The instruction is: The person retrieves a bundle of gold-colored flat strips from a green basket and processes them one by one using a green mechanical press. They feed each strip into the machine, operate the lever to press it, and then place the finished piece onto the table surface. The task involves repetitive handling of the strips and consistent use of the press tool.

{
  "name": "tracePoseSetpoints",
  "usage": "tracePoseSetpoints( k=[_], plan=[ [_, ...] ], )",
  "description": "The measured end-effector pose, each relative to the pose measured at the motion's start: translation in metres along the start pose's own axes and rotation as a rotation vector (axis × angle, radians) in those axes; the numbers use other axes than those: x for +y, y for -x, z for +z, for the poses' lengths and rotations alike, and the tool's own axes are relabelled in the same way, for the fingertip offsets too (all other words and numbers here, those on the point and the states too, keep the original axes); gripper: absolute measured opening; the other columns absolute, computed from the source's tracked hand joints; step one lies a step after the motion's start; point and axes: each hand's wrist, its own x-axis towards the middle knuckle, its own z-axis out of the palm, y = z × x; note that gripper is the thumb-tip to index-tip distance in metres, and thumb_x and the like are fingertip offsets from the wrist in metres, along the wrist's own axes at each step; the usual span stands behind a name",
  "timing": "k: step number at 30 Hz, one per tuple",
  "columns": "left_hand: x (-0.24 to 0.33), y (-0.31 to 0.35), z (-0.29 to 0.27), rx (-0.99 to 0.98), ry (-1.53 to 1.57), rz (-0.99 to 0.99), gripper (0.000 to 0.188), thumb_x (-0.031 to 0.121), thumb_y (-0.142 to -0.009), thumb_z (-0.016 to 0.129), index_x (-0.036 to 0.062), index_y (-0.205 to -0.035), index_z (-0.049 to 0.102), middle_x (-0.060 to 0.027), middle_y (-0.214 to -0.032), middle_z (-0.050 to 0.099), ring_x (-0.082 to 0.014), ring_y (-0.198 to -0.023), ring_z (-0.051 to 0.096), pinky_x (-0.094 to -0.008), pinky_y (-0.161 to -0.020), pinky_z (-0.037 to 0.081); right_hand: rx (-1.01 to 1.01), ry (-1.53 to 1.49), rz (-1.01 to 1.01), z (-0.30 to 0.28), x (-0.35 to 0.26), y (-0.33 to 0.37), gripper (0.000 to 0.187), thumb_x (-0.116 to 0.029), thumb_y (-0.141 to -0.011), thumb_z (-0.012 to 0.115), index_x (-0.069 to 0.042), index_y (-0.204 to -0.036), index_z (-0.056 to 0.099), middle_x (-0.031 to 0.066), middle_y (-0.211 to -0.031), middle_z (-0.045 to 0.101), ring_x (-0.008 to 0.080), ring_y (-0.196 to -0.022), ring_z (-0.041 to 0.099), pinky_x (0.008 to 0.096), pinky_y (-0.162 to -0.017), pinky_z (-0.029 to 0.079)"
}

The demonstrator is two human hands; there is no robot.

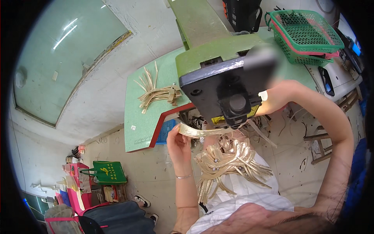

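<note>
A shiny gold strap (200,133) is pinched at its left end between the thumb and fingers of my left hand (179,143). Its other end runs under the black front of a green machine (230,87). My right hand (274,99) is at the right side of this machine head, its fingers mostly hidden behind it, so their grip does not show. Many more gold straps (233,162) lie heaped on my lap, over white clothing. Another bundle of gold straps (159,95) rests on the pale green tabletop (136,126), left of the machine.
Stacked green and pink plastic baskets (302,37) stand at the back right, near a dark phone (326,81). A black bag (242,15) is behind the machine. Lower left are a green bag (109,172) and a seated person's dark-clothed legs (120,218). A wooden stool (325,146) is at right.
</note>
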Motion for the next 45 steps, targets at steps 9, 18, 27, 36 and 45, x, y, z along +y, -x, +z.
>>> tracePoseSetpoints(
  k=[9,18,27,36,45],
  plan=[
    [-0.063,0.036,0.036,-0.485,-0.628,-0.228,0.029,0.012,-0.090,0.055,-0.0051,-0.114,0.056,-0.0136,-0.104,0.064,-0.0179,-0.095,0.059,-0.0281,-0.081,0.046,-0.024,0.040,0.021,0.018,-0.001,-0.009,0.039,-0.033,-0.080,0.066,-0.007,-0.108,0.061,0.0124,-0.091,0.063,0.0269,-0.080,0.059,0.0348,-0.071,0.048],
    [-0.058,0.055,0.058,-0.236,-0.768,0.051,0.021,0.013,-0.090,0.058,-0.0044,-0.085,0.068,-0.0086,-0.074,0.067,-0.0097,-0.065,0.058,-0.0212,-0.062,0.045,0.058,-0.100,0.053,0.026,-0.009,-0.003,0.040,-0.031,-0.080,0.066,-0.006,-0.110,0.059,0.0147,-0.096,0.060,0.0288,-0.087,0.058,0.0368,-0.077,0.047],
    [-0.012,0.054,0.024,-0.071,-0.826,0.037,0.018,0.011,-0.092,0.055,-0.0035,-0.086,0.065,-0.0042,-0.069,0.062,-0.0083,-0.063,0.056,-0.0206,-0.059,0.042,0.038,0.084,-0.016,0.057,-0.008,0.006,0.034,-0.029,-0.081,0.066,0.001,-0.097,0.061,0.0144,-0.086,0.059,0.0282,-0.075,0.060,0.0363,-0.070,0.049],
    [-0.045,0.064,0.025,-0.331,-0.933,-0.090,0.018,0.011,-0.090,0.057,-0.0021,-0.099,0.066,-0.0042,-0.077,0.067,-0.0089,-0.070,0.061,-0.0204,-0.062,0.046,0.249,-0.088,-0.185,0.122,-0.028,0.025,0.046,-0.009,-0.081,0.063,0.001,-0.122,0.046,0.0162,-0.107,0.048,0.0314,-0.097,0.052,0.0402,-0.077,0.045],
    [-0.046,0.044,0.062,-0.468,-0.788,-0.171,0.020,0.011,-0.091,0.056,-0.0062,-0.089,0.065,-0.0065,-0.074,0.066,-0.0087,-0.066,0.062,-0.0189,-0.059,0.046,0.265,-0.927,0.483,0.072,-0.027,0.057,0.024,-0.021,-0.096,0.049,-0.004,-0.079,0.052,-0.0043,-0.059,0.042,0.0015,-0.050,0.039,0.0224,-0.044,0.031]
  ],
)
